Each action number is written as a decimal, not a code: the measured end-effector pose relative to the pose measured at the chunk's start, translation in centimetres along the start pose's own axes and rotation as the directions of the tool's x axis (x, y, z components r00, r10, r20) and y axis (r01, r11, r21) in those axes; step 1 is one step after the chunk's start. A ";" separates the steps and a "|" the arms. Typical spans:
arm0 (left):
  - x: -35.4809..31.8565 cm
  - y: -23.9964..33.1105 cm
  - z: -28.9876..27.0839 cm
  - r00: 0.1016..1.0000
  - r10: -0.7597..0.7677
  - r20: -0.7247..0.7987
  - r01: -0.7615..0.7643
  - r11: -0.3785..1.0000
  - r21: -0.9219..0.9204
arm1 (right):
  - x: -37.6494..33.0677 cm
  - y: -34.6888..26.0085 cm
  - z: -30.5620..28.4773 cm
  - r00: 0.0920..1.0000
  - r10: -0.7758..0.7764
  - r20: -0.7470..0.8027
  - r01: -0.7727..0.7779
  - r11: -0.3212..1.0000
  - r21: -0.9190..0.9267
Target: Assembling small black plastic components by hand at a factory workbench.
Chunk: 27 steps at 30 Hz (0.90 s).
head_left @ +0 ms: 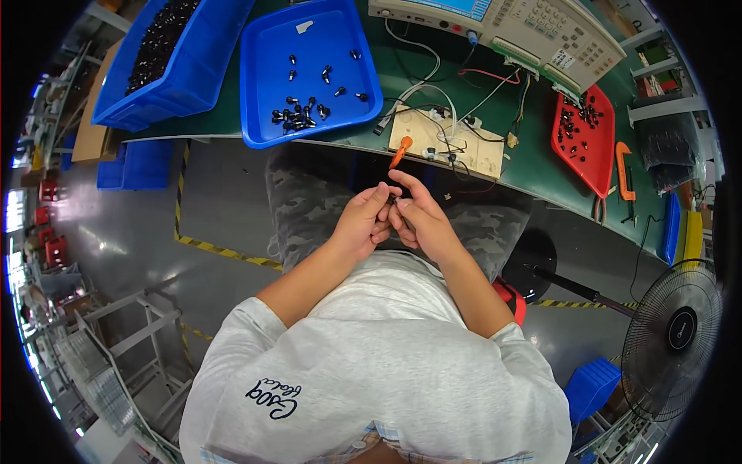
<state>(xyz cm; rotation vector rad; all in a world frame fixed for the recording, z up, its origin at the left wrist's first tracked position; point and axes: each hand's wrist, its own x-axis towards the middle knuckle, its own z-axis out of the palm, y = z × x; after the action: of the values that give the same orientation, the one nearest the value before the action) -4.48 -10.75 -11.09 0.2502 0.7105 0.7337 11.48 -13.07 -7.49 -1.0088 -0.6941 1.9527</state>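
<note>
My left hand (pixel 362 223) and my right hand (pixel 427 223) meet above my lap, close to the bench's front edge. Between their fingertips is a small dark part (pixel 393 198), mostly hidden by the fingers; its exact kind is too small to make out. Both hands are closed in a pinch, with the right index finger reaching forward. Just beyond them, an orange-handled clamp (pixel 400 151) sits at the edge of a pale wooden board (pixel 485 155) carrying wires and small fittings. Small black parts with shiny metal ends (pixel 297 120) lie in a blue tray (pixel 259 73).
A deep blue bin (pixel 197 85) full of black parts stands at the left. On the right, a red tray (pixel 599 166) holds more. A bench instrument (pixel 549 46) with cables occupies the back of the green bench (pixel 533 182). A fan (pixel 672 340) stands at my right.
</note>
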 end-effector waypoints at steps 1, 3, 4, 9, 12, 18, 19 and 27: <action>-0.1 0.0 -0.1 1.000 0.004 -0.004 -0.004 1.000 0.003 | -0.1 -0.1 0.1 1.000 0.019 0.008 -0.019 1.000 0.020; -0.2 -0.2 0.0 0.999 0.035 0.004 -0.035 0.999 0.014 | -0.4 -0.1 -0.1 0.999 0.032 0.024 -0.033 0.998 0.057; -0.1 -0.2 0.1 0.999 0.036 0.005 -0.036 0.999 0.017 | -0.4 -0.1 -0.1 0.998 0.046 0.041 -0.050 0.995 0.091; -0.2 -0.2 0.0 0.998 0.057 0.023 -0.058 0.996 0.060 | -0.5 -0.5 -0.1 0.997 0.056 0.048 -0.061 0.991 0.123; -0.2 -0.1 0.2 0.998 0.065 0.006 -0.065 0.975 0.213 | -0.6 -0.8 -0.5 0.994 0.100 0.052 -0.104 0.992 0.074; -0.1 -0.5 1.2 0.996 0.041 -0.081 -0.023 0.978 0.209 | -0.3 0.2 -0.6 0.994 -0.012 -0.108 0.012 1.000 0.005; 0.2 -0.6 1.2 0.996 0.039 -0.074 -0.023 0.977 0.213 | -0.1 0.3 -0.7 0.979 -0.067 -0.194 0.077 0.996 0.043; 2.2 -1.5 -4.1 0.893 -0.281 -0.352 0.180 0.939 -0.294 | 2.0 -1.2 -0.9 0.917 -0.106 -0.385 0.201 0.956 0.216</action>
<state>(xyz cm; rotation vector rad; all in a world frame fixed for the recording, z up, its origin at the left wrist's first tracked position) -5.29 -10.44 -15.94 -0.2241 0.9956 0.6408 11.98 -10.66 -7.88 -1.0866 -0.2940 1.6020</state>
